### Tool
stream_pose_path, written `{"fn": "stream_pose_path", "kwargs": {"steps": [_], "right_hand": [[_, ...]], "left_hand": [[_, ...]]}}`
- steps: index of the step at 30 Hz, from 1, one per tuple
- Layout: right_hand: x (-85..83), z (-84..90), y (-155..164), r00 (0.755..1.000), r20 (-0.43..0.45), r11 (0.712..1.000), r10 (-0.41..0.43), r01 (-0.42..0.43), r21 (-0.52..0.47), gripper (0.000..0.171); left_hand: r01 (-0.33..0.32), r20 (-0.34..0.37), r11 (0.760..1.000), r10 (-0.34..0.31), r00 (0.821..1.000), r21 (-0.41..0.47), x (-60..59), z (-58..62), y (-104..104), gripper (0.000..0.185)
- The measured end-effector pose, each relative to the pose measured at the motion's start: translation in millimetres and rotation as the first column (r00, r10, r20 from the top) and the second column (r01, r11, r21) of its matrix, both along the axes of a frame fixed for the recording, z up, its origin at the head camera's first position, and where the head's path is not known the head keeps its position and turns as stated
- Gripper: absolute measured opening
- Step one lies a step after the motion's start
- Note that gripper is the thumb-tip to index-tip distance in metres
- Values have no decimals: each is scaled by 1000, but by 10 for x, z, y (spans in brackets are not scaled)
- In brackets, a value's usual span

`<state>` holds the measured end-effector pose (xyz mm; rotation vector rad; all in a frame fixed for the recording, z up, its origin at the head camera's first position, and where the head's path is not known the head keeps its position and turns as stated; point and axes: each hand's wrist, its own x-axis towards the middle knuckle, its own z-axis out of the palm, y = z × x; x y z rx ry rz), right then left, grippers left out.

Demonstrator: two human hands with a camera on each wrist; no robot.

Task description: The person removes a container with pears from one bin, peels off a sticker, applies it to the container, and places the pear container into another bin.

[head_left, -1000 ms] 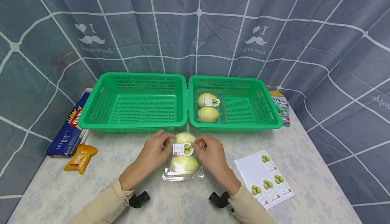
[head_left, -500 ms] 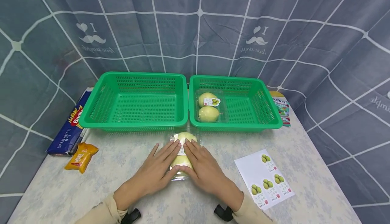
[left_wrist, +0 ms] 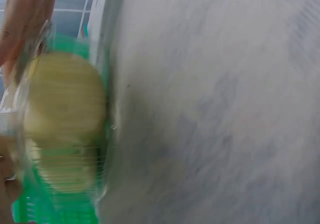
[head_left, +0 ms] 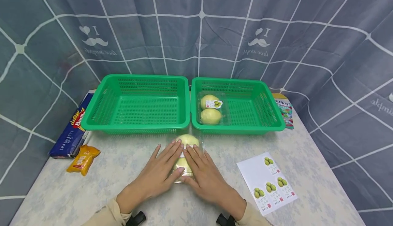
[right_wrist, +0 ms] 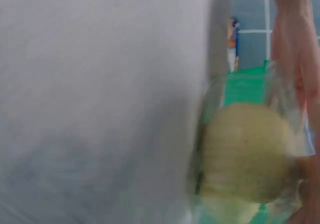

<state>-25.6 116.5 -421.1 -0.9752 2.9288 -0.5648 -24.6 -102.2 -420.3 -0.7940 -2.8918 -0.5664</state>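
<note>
A clear plastic clamshell box (head_left: 201, 140) with two pale yellow-green fruits (head_left: 188, 139) lies at the front middle. My left hand (head_left: 156, 173) rests flat on its lid from the left, fingers straight. From the right, my right hand (head_left: 209, 176) presses on it the same way, the thumbs close together. Beneath the fingers, a white label (head_left: 182, 154) is mostly hidden. Through the box's side, one fruit (left_wrist: 65, 96) shows blurred in the left wrist view, and the nearer fruit (right_wrist: 245, 154) in the right wrist view.
Behind stand two green baskets; the left basket (head_left: 135, 126) is bare inside, while the right basket (head_left: 239, 128) holds another labelled fruit box (head_left: 225, 111). A label sheet (head_left: 250, 168) lies right. A spaghetti box (head_left: 69, 135) and orange packet (head_left: 83, 159) lie left, a snack bag (head_left: 285, 111) far right.
Both hands went from pinching at the label's two ends to lying flat over it on the lid. In the last half second they have barely moved.
</note>
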Motion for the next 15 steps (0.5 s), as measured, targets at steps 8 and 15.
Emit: {"fn": "stream_pose_path", "kwargs": {"steps": [8,15], "right_hand": [[-15,-51,40,991,-60,992,-123,121,-36,63],[-34,39,56,990,-11,988,-142,141,-63,65]], "left_hand": [[-106,13,994,106,994,-7,5,-71,-20,66],[-124,13,992,124,992,37,-11,-20,-41,64]]}}
